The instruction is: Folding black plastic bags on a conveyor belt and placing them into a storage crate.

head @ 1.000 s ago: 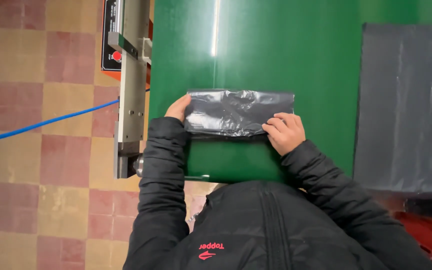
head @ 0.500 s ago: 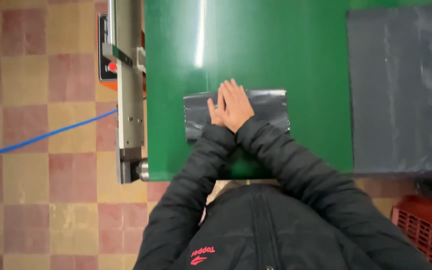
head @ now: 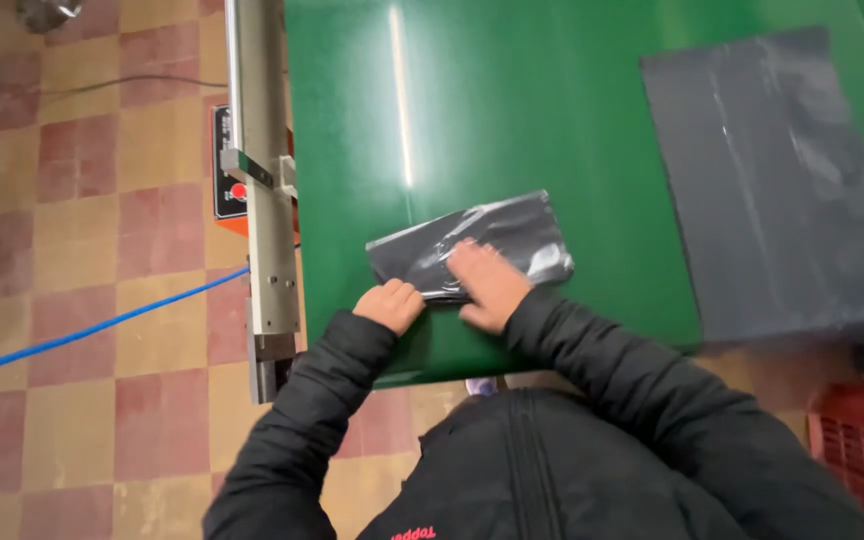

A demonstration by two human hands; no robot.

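Hands have parted: left hand curls pinching the bag edge, right hand pressing flat, folding it smaller.

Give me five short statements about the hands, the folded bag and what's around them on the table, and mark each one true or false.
1. The right hand lies flat on the folded black plastic bag. True.
2. The left hand is lifted clear of the bag. False: it rests curled at the bag's near left corner.
3. The folded bag lies on a green table. True.
4. The large grey sheet lies under the folded bag. False: it lies apart, further right on the table.
5. The blue cable runs across the tabletop. False: it runs over the tiled floor to the left.
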